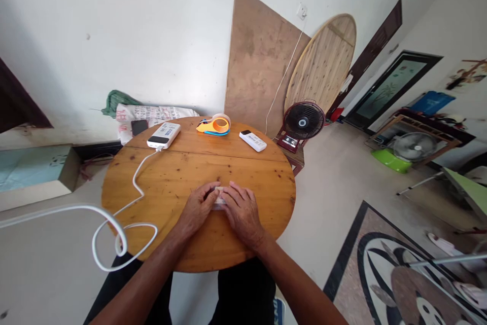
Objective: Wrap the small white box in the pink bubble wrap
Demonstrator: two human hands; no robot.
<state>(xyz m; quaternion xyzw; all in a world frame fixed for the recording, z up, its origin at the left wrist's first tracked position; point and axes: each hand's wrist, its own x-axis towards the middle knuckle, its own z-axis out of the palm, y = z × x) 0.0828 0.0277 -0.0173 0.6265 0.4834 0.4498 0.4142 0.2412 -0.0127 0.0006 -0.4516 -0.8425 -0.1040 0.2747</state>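
Observation:
Near the front of the round wooden table (pixel 167 213), my left hand (pixel 198 209) and my right hand (pixel 242 212) close around a small whitish, partly see-through flat piece (pixel 219 202). Fingers cover both its ends, so its exact kind cannot be made out. My thumbs meet over its middle. Beyond the hands stands a yellow-orange and blue tape dispenser (pixel 215 125) with a roll in it. A white power bank (pixel 164 135) with a plugged-in white cable (pixel 139 173) lies at the back left. Another white power bank (pixel 253 140) lies at the back right.
The cable loops over the table's left edge. A dark red fan (pixel 303 122) stands on a stool at the right. A brown board (pixel 262 56) and a round wooden tabletop (pixel 323 59) lean on the wall. Printed sacks (pixel 152 113) lie behind the table.

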